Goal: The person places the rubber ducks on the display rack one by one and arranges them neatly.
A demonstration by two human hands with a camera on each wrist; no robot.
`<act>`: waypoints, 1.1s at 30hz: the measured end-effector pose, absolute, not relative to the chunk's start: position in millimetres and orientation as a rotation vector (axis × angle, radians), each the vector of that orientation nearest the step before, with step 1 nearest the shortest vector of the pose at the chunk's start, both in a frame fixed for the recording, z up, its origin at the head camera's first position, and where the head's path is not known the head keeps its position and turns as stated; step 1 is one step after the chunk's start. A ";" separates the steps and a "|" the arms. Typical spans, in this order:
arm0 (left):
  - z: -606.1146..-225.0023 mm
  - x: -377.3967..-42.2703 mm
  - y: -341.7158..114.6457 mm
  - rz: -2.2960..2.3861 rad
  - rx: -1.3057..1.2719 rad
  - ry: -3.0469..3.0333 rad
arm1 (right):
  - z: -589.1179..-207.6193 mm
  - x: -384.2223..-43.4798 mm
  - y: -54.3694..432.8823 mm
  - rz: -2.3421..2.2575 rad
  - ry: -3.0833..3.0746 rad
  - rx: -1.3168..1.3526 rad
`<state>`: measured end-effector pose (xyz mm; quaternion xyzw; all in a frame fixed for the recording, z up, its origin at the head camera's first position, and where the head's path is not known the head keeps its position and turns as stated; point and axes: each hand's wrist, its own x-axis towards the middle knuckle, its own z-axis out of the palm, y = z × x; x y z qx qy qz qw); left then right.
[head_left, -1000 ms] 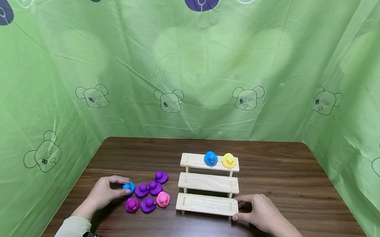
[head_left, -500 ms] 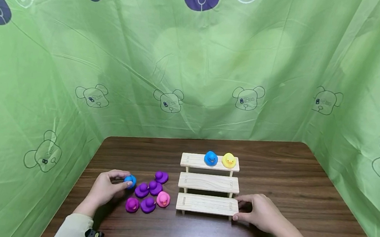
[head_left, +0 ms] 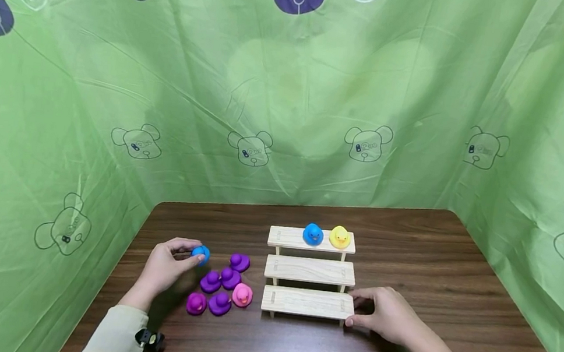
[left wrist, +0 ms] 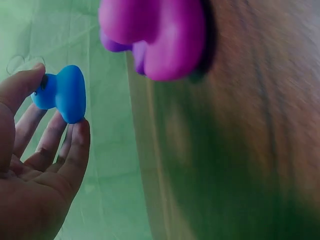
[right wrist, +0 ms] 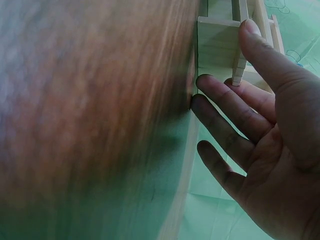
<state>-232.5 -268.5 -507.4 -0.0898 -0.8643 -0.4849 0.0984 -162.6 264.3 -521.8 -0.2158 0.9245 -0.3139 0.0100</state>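
Between thumb and fingers my left hand [head_left: 165, 264] pinches a small blue rubber duck [left wrist: 71, 95], held up off the table in the left wrist view. Beside it lie several purple ducks [head_left: 220, 303], a magenta duck [head_left: 196, 303] and a pink duck [head_left: 242, 295]. To the right stands a three-step wooden rack [head_left: 310, 270]. Another blue duck [head_left: 313, 234] and a yellow duck [head_left: 340, 237] sit on its top step. My right hand [head_left: 383, 315] grips the right end of the lowest step, thumb at the front edge and index finger behind; its other fingers stretch loosely below.
Everything stands on a dark brown wooden table [head_left: 411, 245]. A green curtain [head_left: 293, 171] with printed bear heads hangs behind it and along both sides. The loose ducks lie close together, left of the rack.
My left hand has lifted the blue duck and carried it away from me and slightly right, past the purple ducks' left side. My right hand has stayed at the rack.
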 end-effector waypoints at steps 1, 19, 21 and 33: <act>-506.2 -233.3 -266.4 -1.440 -0.265 -2.555 | -522.0 -162.8 264.2 -0.982 2.885 -0.674; -473.6 -251.1 -218.0 -1.543 -0.334 -2.465 | -524.7 -163.9 263.9 -0.992 2.877 -0.678; -471.3 -253.4 -211.3 -1.549 -0.349 -2.458 | -524.7 -163.8 263.8 -0.987 2.881 -0.677; -450.7 -263.7 -171.0 -1.592 -0.444 -2.444 | -521.0 -162.5 264.1 -0.953 2.906 -0.667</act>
